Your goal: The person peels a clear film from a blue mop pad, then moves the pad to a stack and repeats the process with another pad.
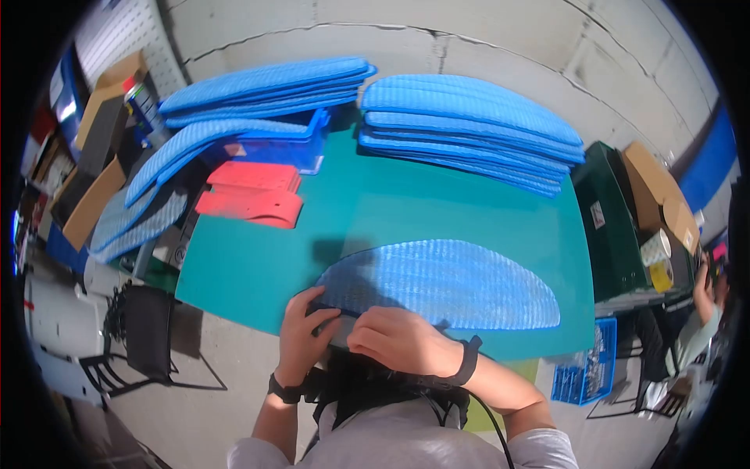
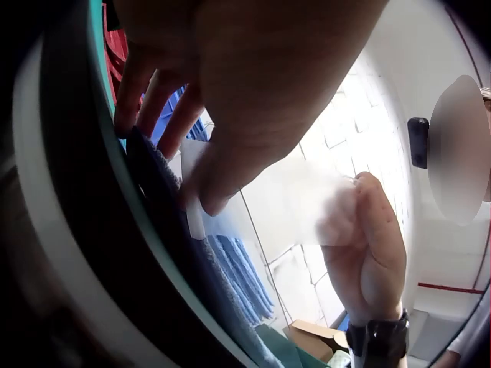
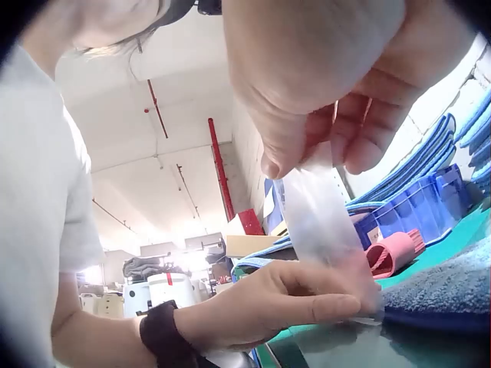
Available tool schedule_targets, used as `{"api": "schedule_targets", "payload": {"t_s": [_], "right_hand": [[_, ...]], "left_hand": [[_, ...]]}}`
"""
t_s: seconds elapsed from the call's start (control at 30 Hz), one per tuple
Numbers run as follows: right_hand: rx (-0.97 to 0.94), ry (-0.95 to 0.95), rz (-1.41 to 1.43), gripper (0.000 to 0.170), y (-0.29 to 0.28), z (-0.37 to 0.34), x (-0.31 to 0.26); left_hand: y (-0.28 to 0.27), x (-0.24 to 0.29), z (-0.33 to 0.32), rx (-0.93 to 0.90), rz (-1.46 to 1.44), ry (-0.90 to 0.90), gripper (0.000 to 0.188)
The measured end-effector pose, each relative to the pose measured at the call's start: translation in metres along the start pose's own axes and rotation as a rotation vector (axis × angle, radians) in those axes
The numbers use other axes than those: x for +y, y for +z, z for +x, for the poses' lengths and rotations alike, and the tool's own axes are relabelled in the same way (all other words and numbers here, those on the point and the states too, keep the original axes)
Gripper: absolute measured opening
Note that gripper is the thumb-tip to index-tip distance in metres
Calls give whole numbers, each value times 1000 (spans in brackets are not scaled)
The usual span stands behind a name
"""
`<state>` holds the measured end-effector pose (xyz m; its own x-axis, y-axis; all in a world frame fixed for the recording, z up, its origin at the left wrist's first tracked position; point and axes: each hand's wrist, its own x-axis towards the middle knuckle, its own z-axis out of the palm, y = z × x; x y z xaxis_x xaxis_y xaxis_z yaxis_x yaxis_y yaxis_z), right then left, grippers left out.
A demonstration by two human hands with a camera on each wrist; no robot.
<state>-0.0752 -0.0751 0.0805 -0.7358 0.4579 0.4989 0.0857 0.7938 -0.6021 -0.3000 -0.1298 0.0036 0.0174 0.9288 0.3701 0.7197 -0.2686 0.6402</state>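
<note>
A blue textile pad (image 1: 461,281), half-oval with a ribbed face, lies on the green table near its front edge. At the pad's left front edge, my left hand (image 1: 305,332) pinches one end of a clear, milky plastic strip (image 3: 318,222) between thumb and fingers. My right hand (image 1: 406,340) grips the strip's other end, its fingers curled. In the right wrist view the strip runs upward from the left hand (image 3: 284,299) to the right hand. The left wrist view has the strip stretched between both hands, with the left thumb flat on it beside the pad's dark edge.
Two stacks of blue pads (image 1: 469,125) (image 1: 266,90) stand at the back, the left one above a blue bin (image 1: 305,144). Red pieces (image 1: 254,195) lie on the left. A green crate (image 1: 613,227) flanks the right side; a black chair (image 1: 148,336) stands at left.
</note>
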Motion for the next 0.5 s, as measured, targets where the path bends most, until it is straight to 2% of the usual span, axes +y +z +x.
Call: {"api": "schedule_targets", "payload": {"t_s": [0.07, 0.13, 0.17, 0.23, 0.27, 0.4, 0.5], "right_hand": [[19, -11, -24, 12, 3, -5, 1], [-1, -135, -43, 13, 8, -11, 1], [27, -130, -54, 13, 10, -14, -1], [-34, -171, -103, 15, 14, -20, -4], [-31, -177, -126, 15, 12, -22, -5], [80, -166, -132, 13, 3, -27, -10], [113, -176, -134, 12, 3, -34, -14]], "left_hand": [[-1, 2, 2, -36, 28, 38, 31], [-5, 7, 4, -92, 55, -20, 32], [-6, 8, 6, -107, 63, 5, 32], [-9, 10, 8, -143, 20, -60, 33], [-10, 9, 8, -180, 18, -64, 41], [-11, 4, 8, -275, 63, -62, 54], [-10, 8, 10, -281, 101, -51, 53]]}}
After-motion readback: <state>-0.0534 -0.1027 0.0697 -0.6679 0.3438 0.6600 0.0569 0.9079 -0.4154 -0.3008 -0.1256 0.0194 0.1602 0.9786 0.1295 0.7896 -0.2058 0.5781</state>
